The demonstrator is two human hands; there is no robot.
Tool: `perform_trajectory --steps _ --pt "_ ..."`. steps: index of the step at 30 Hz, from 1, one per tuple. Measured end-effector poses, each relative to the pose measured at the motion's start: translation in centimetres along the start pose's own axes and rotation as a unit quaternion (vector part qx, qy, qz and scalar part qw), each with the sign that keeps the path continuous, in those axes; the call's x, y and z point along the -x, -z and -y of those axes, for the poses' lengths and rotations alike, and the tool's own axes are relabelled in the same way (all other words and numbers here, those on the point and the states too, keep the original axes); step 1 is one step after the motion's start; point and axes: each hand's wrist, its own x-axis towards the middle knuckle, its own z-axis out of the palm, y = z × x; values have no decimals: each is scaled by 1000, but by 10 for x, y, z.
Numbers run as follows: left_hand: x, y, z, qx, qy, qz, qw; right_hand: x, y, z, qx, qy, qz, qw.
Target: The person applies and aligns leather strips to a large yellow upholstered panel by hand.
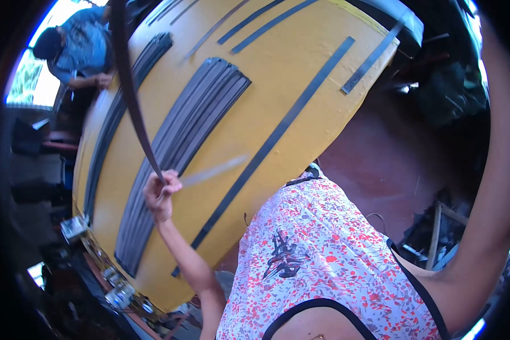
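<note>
A long dark strip point(131, 90) arcs up over the yellow table point(300, 62), its lower end pinched in the left hand point(161, 195). The right hand is raised out of view, so its grip can't be told. The strip could whip loose and scatter the stacked strips point(181, 147) below.

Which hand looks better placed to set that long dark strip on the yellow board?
Probably the left hand: it grips the dark strip right over the yellow board. The right hand is out of view.
</note>
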Motion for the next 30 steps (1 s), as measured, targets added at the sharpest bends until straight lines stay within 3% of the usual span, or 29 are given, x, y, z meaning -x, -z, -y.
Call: perform_trajectory --steps 2,6,8,9,10,11,12,13,14,15,17,20,22,24,26,27,28,30 --pt "52 43 0 -25 86 -41 995 13 43 -24 115 17 3 993" --pt "131 91 -39 -280 264 -98 918 10 96 -102 311 116 83 940" --pt "159 104 -52 -360 320 -91 872 12 108 -159 340 170 134 915" --pt "179 115 -49 -333 333 -106 876 17 113 -191 326 174 149 917" --pt "202 123 -45 -307 341 -117 881 28 116 -228 285 149 157 934" --pt "216 125 -47 -310 355 -137 871 66 105 -242 91 -84 59 991" --pt "225 123 -48 -324 409 -118 845 102 102 -257 -102 -318 -38 942" --pt "234 122 -48 -335 459 -94 818 126 134 -315 -98 -347 41 932" --pt "247 126 -42 -336 467 -102 812 158 109 -298 -81 -389 36 917" --pt "261 129 -28 -351 494 -65 793 183 103 -314 -177 -476 -19 861" --pt "287 130 -2 -365 525 -26 769 227 69 -307 -145 -491 10 859" --pt "318 130 32 -404 548 12 732 274 46 -304 -171 -555 21 814" --pt "336 131 44 -446 454 -44 770 286 38 -295 -151 -568 22 809" --pt "347 139 48 -434 461 -54 772 292 30 -281 -154 -576 21 802" --pt "357 147 47 -527 377 -89 756 298 23 -273 -160 -585 36 795" --pt "362 156 42 -502 489 -75 709 302 23 -275 -152 -589 39 793" --pt "363 158 34 -502 492 -78 707 305 23 -277 -154 -589 42 792" --pt "366 163 20 -510 560 -77 648 312 25 -279 -152 -595 47 788"
